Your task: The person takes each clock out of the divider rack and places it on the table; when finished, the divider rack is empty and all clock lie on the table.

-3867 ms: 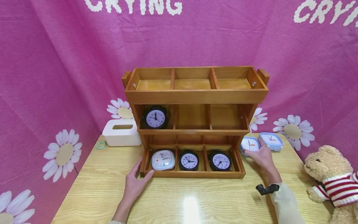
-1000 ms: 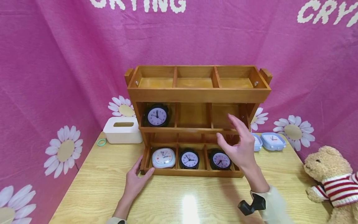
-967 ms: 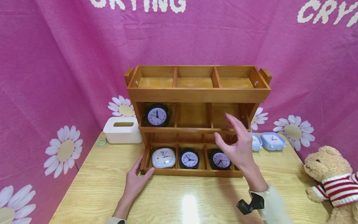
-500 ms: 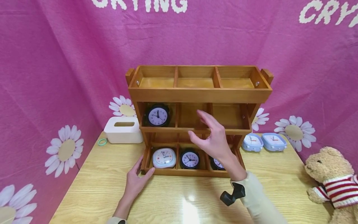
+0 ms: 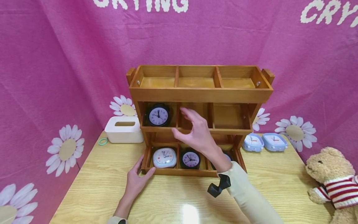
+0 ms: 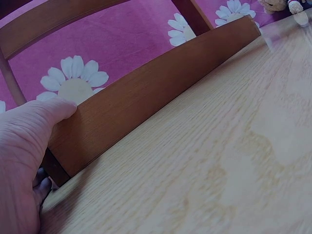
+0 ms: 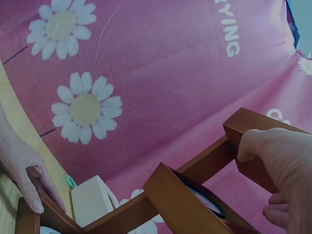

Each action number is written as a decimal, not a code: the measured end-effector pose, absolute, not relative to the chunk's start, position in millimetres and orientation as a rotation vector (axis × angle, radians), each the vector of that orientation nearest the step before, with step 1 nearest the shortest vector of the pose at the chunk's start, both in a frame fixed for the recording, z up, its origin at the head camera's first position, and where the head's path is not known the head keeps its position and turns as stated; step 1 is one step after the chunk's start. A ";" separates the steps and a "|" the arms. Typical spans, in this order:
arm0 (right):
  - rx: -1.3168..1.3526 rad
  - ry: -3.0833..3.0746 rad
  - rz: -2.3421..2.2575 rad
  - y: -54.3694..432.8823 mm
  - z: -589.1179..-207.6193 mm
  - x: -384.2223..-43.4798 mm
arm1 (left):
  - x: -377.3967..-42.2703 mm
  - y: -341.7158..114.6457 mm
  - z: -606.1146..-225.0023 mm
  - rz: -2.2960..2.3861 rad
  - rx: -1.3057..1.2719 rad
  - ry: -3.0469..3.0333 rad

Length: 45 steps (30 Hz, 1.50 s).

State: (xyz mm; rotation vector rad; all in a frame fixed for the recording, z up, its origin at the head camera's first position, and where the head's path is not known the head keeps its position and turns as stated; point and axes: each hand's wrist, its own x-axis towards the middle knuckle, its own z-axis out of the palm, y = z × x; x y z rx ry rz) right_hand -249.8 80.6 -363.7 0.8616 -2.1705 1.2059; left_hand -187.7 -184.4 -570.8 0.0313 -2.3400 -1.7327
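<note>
A three-tier wooden shelf [image 5: 201, 95] stands on the table. My left hand [image 5: 136, 182] grips its lower left corner; the left wrist view shows the thumb on the front board [image 6: 126, 112]. My right hand [image 5: 197, 132] hovers before the middle tier, thumb and fingers apart, holding nothing. To its left, a black round alarm clock [image 5: 158, 116] sits in the middle tier's left compartment. The bottom tier holds a white alarm clock [image 5: 164, 157], a black one [image 5: 190, 159] in the centre, and another black one [image 5: 227, 156] mostly hidden by my right forearm.
Two light-blue alarm clocks [image 5: 253, 142] lie right of the shelf. A white tissue box [image 5: 124, 135] and a green ring [image 5: 103, 142] are at left. A teddy bear [image 5: 330, 168] sits at the right edge. Pink flowered cloth [image 5: 195, 37] hangs behind.
My right hand has left the nearer blue clock at the right and moved left across the shelf's front to the middle tier. My left hand stays at the lower left corner.
</note>
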 end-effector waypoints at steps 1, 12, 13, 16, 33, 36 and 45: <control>0.866 -2.177 1.208 78.8 -363.2 -251.5 | -187.9 -184.4 -570.9 -1.732 0.031 -2.337; 0.853 -2.263 1.227 66.1 -363.4 -268.9 | -188.4 -183.9 -571.8 -1.745 0.028 -2.318; 0.855 -2.261 1.224 64.7 -363.9 -270.8 | -188.3 -183.9 -571.9 -1.742 0.027 -2.321; 0.867 -2.246 1.209 59.8 -365.2 -276.3 | -188.3 -184.3 -572.2 -1.740 0.025 -2.327; 0.708 -2.478 0.937 13.6 -358.4 -289.5 | -186.2 -186.2 -573.7 -1.763 0.019 -2.326; 0.657 -2.516 0.884 9.1 -356.3 -290.5 | -186.1 -185.9 -574.3 -1.769 0.022 -2.321; 0.640 -2.522 0.725 4.6 -354.7 -295.7 | -188.7 -185.7 -574.5 -1.763 0.010 -2.319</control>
